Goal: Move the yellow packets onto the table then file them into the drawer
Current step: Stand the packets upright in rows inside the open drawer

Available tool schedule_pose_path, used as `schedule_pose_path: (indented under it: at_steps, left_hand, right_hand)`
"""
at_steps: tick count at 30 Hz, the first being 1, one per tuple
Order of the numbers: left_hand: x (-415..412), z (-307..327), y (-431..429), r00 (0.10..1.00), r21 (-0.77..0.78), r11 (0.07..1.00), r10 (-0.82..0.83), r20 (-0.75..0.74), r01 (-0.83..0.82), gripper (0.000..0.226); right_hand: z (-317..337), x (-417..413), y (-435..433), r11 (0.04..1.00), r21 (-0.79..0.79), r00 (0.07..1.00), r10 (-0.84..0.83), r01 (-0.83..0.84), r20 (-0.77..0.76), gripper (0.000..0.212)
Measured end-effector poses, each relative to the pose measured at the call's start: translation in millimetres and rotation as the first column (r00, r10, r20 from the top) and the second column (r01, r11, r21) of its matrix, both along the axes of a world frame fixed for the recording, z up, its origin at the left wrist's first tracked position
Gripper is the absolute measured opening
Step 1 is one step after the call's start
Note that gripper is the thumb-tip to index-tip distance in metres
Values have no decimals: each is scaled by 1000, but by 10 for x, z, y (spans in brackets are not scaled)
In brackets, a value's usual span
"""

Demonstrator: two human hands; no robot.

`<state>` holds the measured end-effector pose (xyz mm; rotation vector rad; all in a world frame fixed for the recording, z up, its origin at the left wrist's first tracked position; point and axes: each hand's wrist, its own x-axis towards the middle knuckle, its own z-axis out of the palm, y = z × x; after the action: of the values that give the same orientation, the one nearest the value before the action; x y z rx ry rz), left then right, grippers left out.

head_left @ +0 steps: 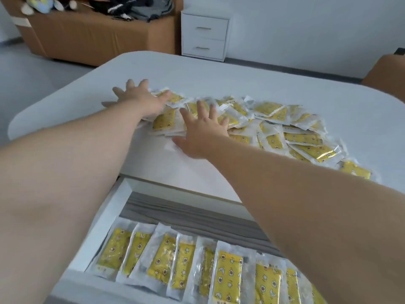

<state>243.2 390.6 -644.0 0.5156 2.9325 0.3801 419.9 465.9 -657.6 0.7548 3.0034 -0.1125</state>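
While both arms reach out over the white tabletop, holdings stand as follows. Left hand: fingers straight and splayed, palm down on the far-left end of a loose heap of yellow packets, gripping nothing. Right hand: likewise flat and spread, resting on the heap's near side just beside the left hand, nothing pinched. Heap: many overlapping packets, fanning away to the right of the right hand toward the tabletop's near edge. Open drawer: below and nearer than both hands, holding one row of filed packets leaning side by side, grey floor bare beyond them. Risks, as judged: slick wrappers may slide under flat palms; a sweeping gather could push the rightmost packets off the edge, or tip strays into the drawer and knock the row askew.
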Motion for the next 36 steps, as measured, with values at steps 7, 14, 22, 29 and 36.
schedule_pose_path:
  at_steps: [7, 14, 22, 29, 36]
  left_hand:
    - [-6, -384, -124, 983, -10, 983, -184, 11, 184, 87]
    - [644, -445, -159, 959, -20, 960, -280, -33, 280, 73]
    - [1763, -466, 82, 929, -21, 933, -361, -78, 360, 72]
    - [2398, -410, 314, 926, 42, 926, -377, 26, 376, 75]
    - [2494, -275, 207, 895, 469, 830, -417, 159, 303, 60]
  right_hand:
    - [-210, -113, 124, 999, -30, 997, 27, -25, 75, 62]
    - [-129, 558, 25, 996, -3, 990, 85, -86, 112, 58]
    - [18, 1458, 89, 999, 38, 995, 9, -13, 100, 55]
    - [26, 2046, 227, 994, 5, 993, -109, 109, 53, 58]
    - [-68, 2509, 227, 930, -173, 941, -336, 325, -41, 50]
